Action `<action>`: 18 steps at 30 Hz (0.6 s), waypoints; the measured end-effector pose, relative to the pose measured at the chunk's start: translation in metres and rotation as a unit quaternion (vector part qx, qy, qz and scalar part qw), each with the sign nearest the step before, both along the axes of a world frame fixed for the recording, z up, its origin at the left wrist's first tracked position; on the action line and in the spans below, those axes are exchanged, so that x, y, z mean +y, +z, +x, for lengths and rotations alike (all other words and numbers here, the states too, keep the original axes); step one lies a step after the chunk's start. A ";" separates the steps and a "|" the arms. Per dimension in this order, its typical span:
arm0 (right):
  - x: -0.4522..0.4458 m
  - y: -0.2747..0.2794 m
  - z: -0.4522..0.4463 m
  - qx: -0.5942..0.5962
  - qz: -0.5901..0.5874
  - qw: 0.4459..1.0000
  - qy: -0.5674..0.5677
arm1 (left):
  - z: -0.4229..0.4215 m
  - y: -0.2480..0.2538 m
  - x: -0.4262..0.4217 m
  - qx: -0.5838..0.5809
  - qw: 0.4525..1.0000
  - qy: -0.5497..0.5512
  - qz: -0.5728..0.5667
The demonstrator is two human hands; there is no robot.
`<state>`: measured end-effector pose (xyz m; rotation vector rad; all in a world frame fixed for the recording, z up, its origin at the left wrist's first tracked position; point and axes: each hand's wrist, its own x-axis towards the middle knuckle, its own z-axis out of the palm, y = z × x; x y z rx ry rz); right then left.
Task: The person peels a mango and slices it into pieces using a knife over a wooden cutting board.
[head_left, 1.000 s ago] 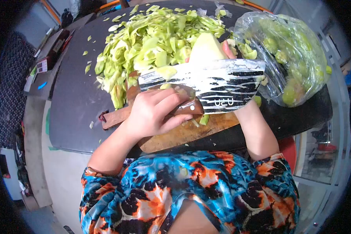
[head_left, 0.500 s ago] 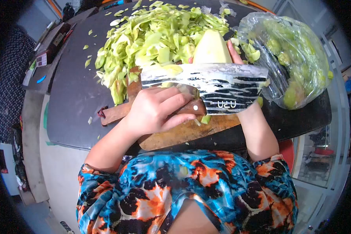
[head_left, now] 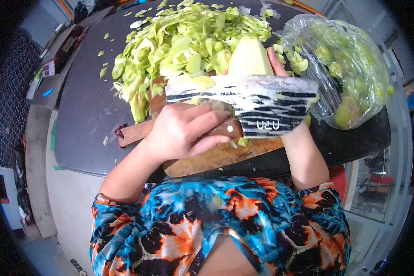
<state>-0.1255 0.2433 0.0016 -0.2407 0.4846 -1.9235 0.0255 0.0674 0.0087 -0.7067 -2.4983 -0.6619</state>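
My left hand (head_left: pixel 186 131) is closed round the wooden handle (head_left: pixel 232 129) of a large cleaver. Its wide blade (head_left: pixel 276 103), patterned in black and silver, lies across the near end of a peeled, pale green fruit (head_left: pixel 249 57). Slices cling to the blade near the handle. Gripping the fruit from the right and below is my right hand (head_left: pixel 277 63). Fingers show beside the fruit, while the blade hides the palm. Under both hands is a wooden cutting board (head_left: pixel 207 161), its handle jutting out to the left.
A large heap of pale green slices and peelings (head_left: pixel 179 50) covers the far middle of the dark table (head_left: pixel 87 106). At the right, a clear plastic bag (head_left: pixel 349 69) holds several green fruits. Loose scraps lie scattered on the left.
The cleaver blade has tilted very slightly, its lower edge a little nearer to me. Both hands keep their grips and nearly the same places.
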 end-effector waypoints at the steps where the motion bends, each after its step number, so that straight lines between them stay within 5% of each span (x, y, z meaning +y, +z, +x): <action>1: 0.000 -0.009 -0.006 -0.029 -0.032 0.999 0.029 | -0.001 -0.002 -0.002 0.006 0.999 0.031 0.018; 2: -0.001 -0.017 -0.010 -0.012 -0.008 1.000 0.006 | -0.005 -0.005 -0.007 0.013 0.997 0.062 0.037; 3: -0.004 -0.020 -0.003 0.036 0.016 0.988 -0.148 | -0.009 -0.008 -0.012 0.019 0.994 0.092 0.055; 5: -0.001 -0.006 -0.002 0.143 0.046 0.988 -0.028 | -0.020 -0.014 -0.038 0.033 0.961 0.251 0.113; 7: -0.004 -0.004 0.003 0.118 0.041 0.991 -0.039 | -0.032 -0.021 -0.065 -0.019 0.912 0.321 0.255; 10: -0.006 -0.002 0.004 0.061 0.054 0.992 -0.092 | -0.025 -0.005 -0.055 -0.046 0.871 0.304 0.382; 18: 0.004 -0.015 -0.007 -0.083 -0.133 0.984 -0.081 | -0.010 -0.006 -0.019 -0.005 0.994 0.072 0.080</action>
